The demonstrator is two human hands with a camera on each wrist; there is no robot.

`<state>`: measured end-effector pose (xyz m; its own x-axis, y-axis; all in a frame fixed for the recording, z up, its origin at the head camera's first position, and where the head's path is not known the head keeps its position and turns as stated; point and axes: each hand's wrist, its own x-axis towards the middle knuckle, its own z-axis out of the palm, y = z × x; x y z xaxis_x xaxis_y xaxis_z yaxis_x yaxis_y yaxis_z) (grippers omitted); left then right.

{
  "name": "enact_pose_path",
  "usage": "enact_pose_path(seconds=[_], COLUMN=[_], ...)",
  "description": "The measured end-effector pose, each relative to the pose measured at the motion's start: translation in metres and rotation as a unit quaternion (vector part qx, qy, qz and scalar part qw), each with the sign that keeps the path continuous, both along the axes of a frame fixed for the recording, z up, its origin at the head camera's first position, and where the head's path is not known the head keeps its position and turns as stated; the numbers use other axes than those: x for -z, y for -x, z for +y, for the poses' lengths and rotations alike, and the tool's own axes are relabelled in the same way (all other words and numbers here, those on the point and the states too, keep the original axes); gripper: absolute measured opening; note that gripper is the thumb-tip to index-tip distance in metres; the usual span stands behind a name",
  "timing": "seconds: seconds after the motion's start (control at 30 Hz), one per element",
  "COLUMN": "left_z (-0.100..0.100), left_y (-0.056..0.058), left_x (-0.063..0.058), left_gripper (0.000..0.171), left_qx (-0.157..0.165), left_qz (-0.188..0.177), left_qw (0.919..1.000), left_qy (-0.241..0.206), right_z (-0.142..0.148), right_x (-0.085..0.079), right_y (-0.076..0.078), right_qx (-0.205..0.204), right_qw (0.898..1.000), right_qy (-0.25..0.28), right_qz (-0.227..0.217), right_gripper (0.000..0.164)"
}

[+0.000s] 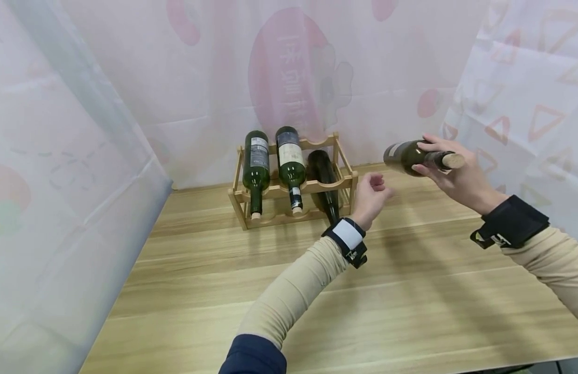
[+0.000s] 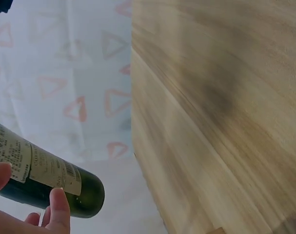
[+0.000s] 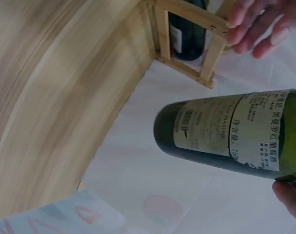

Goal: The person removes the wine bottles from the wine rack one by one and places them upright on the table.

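Green bottle [image 1: 410, 156] held in right hand [image 1: 449, 174], neck half hidden; left hand [image 1: 370, 197] loose, empty

Held bottle [image 3: 235, 129]: pale label with barcode and rows of small Chinese print; "750" legible near label's edge, remainder too small to read. Same label in left wrist view [image 2: 35, 168], print blurred. Backdrop [image 1: 293, 78]: large faint Chinese characters inside red oval, not legible. Rack bottles [image 1: 291, 156]: white labels, text too small to read.
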<state>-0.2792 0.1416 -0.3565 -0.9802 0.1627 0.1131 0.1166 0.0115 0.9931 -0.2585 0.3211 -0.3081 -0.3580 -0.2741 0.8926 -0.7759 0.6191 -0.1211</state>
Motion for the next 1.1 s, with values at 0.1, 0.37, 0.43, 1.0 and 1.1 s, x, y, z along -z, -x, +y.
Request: enact_pose_path(seconds=[0.1,0.37,0.43,1.0,1.1], left_z=[0.001,0.004,0.005,0.002,0.001], left_y=[0.001,0.002,0.003,0.005,0.005], left_x=[0.001,0.004,0.004,0.008,0.009], left_gripper=[0.048,0.066,0.069,0.073,0.076], left_qx=[0.001,0.009,0.008,-0.020,-0.010], left_qz=[0.001,0.016,0.028,0.124,0.137], left_qw=[0.9995,0.9961,0.9954,0.9696,0.9645], left_qy=[0.030,0.087,0.091,0.210,0.225], right_z=[0.001,0.006,0.006,0.009,0.013], right_x=[-0.006,-0.016,-0.018,-0.044,-0.048], right_y=[-0.003,-0.009,-0.011,-0.022,-0.023], right_qx=[-0.005,-0.024,-0.025,0.005,0.020], right_qw=[0.999,0.990,0.988,0.947,0.942], right_qy=[0.020,0.046,0.046,0.075,0.071], right_qz=[-0.041,-0.130,-0.149,-0.312,-0.326], right_gripper=[0.045,0.045,0.045,0.034,0.033])
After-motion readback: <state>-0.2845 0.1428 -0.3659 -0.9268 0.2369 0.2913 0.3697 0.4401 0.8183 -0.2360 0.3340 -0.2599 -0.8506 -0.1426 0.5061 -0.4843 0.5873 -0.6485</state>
